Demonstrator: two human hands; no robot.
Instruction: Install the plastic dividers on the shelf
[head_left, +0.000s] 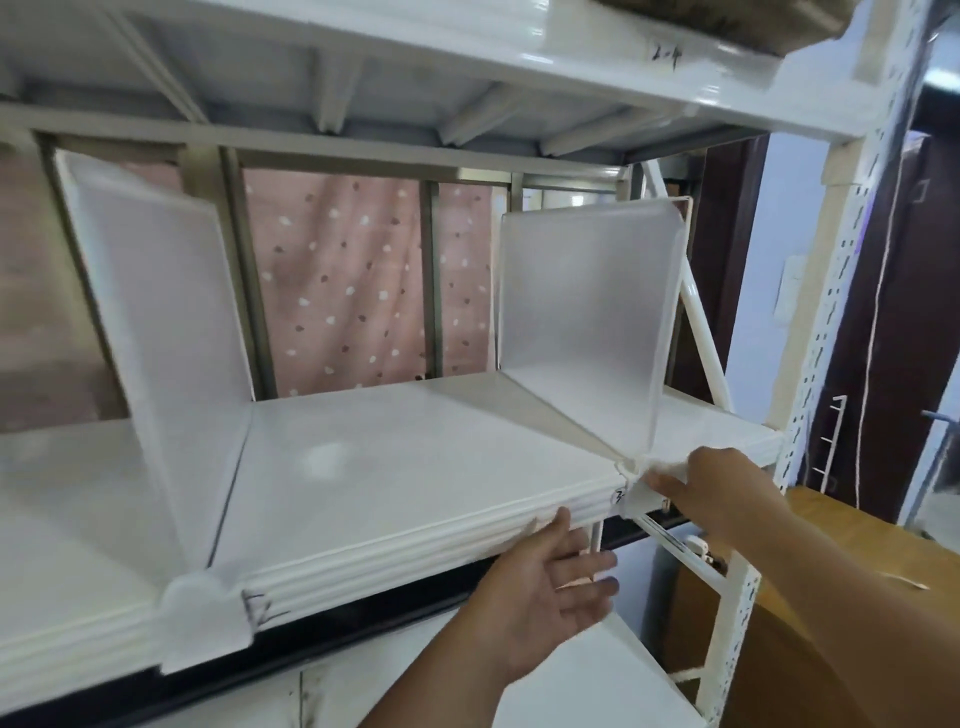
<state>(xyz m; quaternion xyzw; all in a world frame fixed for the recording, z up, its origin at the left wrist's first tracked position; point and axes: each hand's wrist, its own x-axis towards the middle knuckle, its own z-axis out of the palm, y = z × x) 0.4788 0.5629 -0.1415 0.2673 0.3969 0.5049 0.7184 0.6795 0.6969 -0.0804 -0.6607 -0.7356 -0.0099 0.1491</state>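
Observation:
Two translucent white plastic dividers stand upright on the white metal shelf (363, 467). The left divider (161, 332) is clipped over the shelf's front lip at the lower left. The right divider (587, 317) stands near the shelf's right end, its clip at the front edge. My right hand (711, 493) touches that clip with its fingertips pressed on the front lip. My left hand (540, 582) hovers open, palm up and fingers spread, just below the shelf's front edge, holding nothing.
Another shelf (467, 62) sits close overhead. A perforated white upright post (810, 364) bounds the right side. Pink spotted fabric (343, 291) hangs behind. A cardboard box (852, 623) lies at the lower right, and a lower shelf (571, 686) is beneath my arms.

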